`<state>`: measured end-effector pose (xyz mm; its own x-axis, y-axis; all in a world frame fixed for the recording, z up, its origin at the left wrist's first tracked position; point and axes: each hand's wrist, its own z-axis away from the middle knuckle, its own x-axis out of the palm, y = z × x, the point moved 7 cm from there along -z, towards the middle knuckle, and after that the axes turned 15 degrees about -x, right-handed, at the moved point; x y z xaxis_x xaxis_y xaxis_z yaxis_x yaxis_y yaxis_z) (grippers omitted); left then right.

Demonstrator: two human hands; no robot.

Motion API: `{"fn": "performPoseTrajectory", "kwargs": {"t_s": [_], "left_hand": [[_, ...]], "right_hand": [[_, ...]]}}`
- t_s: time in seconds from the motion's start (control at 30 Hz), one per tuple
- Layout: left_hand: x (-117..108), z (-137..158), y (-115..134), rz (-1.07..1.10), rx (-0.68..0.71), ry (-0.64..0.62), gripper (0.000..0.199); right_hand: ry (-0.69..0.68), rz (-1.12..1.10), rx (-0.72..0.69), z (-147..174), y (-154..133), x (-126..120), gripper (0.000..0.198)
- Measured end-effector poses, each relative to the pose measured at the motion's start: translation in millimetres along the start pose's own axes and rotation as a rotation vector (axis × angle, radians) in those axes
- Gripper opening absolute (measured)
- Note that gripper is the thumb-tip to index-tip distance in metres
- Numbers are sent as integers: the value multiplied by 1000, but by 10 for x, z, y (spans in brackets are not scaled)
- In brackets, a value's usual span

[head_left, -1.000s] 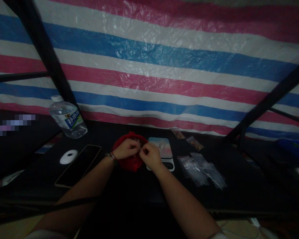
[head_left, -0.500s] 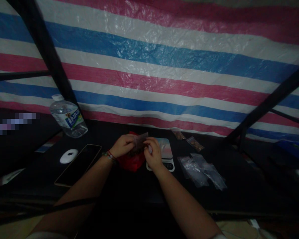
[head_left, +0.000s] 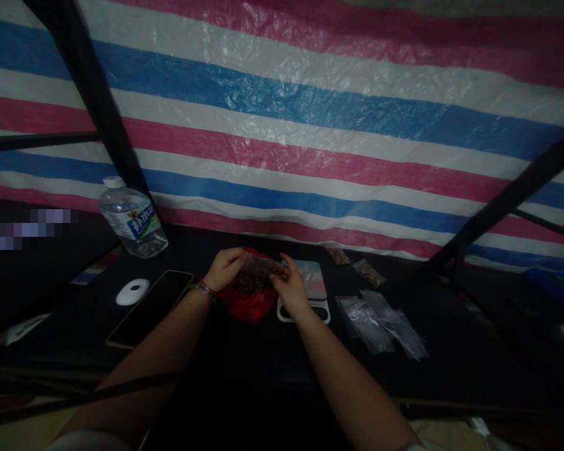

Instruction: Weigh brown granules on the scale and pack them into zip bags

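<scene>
A small clear zip bag (head_left: 259,263) is stretched sideways between my two hands. My left hand (head_left: 223,270), with bracelets at the wrist, pinches its left end. My right hand (head_left: 291,287) grips the other end between thumb and fingers, with one finger raised. Just beneath the zip bag lies an open red plastic bag (head_left: 251,311) with many small brown pieces (head_left: 250,283) in it. It is too dark to tell what kind they are. Partly behind my right hand sits a small white digital scale (head_left: 314,282).
Right of the scale are flat clear bags (head_left: 371,322) and two small filled bags (head_left: 369,273). On the left are a phone (head_left: 153,307), a white oval case (head_left: 132,292) and a large water bottle (head_left: 134,219). Dark metal bars (head_left: 113,134) frame the striped sheet (head_left: 310,131).
My hands have moved apart, and the zip bag is now spread out flatter between them. More of the brown pieces in the red bag show. The view has shifted slightly.
</scene>
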<state>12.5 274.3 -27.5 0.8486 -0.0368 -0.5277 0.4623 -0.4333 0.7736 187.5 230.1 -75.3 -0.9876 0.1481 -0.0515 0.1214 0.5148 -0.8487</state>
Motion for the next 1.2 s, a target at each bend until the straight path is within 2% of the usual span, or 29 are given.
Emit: {"fn": "performPoseTrajectory", "kwargs": {"t_s": [0.1,0.23,0.3,0.47,0.63,0.77,0.87,0.97,1.07,1.2], "left_hand": [[11,-40,-27,-58,-50,4,29],[-62,-75,-77,2,-116,163,26],[-54,-60,-77,65,-81,186,32],[105,21,9,88,91,72,48],[72,20,-61,194,49,161,42],[95,40,39,21,109,117,54],[209,72,158,-149,146,45,74],[366,78,206,-228,126,-12,87],[473,56,171,-270,74,-25,88],[462,33,112,-290,36,0,83]], "right_hand": [[62,16,-14,-35,-18,-74,43],[154,-17,-36,-53,-32,-165,32],[179,14,-54,-51,-64,-198,29],[240,80,-82,-45,-158,-268,26],[236,136,-90,-63,-167,-297,23],[195,131,-107,-60,-145,-255,23],[148,88,-111,-47,-134,-187,22],[133,65,-105,-33,-135,-151,19],[136,76,-107,-34,-146,-157,16],[76,215,-158,-64,-196,-168,16]]}}
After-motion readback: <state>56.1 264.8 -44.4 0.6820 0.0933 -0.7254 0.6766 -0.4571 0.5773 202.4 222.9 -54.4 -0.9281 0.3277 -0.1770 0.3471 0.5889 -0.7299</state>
